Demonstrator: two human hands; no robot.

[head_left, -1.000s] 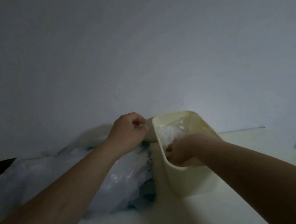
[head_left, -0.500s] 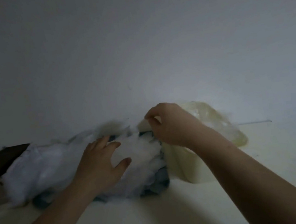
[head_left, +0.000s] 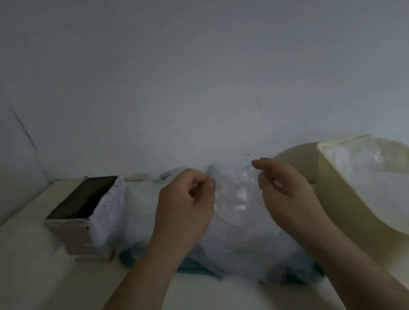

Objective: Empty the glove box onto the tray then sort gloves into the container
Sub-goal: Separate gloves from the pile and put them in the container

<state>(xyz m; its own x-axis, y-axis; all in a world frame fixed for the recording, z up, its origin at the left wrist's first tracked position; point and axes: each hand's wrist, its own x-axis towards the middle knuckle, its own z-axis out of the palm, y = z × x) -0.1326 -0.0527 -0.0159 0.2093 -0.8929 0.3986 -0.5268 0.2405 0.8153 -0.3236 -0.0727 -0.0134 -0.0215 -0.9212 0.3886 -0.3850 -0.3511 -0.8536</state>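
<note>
Table [head_left: 39, 293]: a pale top fills the near ground, and both forearms reach in over it.
Tray [head_left: 190, 265]: only teal edges show, under and at the near side of the heap.
Glove pile [head_left: 238, 244]: a loose mound of thin clear film lies on the tray, between the box and the container, so the emptying looks done.
Left hand [head_left: 186, 206]: fingers are curled in, with thumb and forefinger pinching the left edge of one glove above the pile.
Right hand [head_left: 287, 193]: fingers are loosely curled, and thumb and forefinger seem to nip the same glove's right edge, though the film is clear and blurred there.
Clear glove [head_left: 237, 194]: held spread between the two hands, lifted a little off the heap and near the container's left wall.
Glove box [head_left: 78, 228]: stands to the left, just beside the pile, its open top dark, with a fringe of white film hanging at its right side.
Container [head_left: 338, 189]: a cream tub on the right, close to the right hand.
Sorted gloves [head_left: 389, 182]: crumpled clear film already lies inside the tub.
Wall [head_left: 186, 66]: plain and grey behind everything.
Step in hand: sorting, with one glove separated from the heap.
Next move calls for: carrying the glove right over the tub's rim and letting go with both hands. The film is light and clingy, so it may stick to a finger or drag a neighbour along.
</note>
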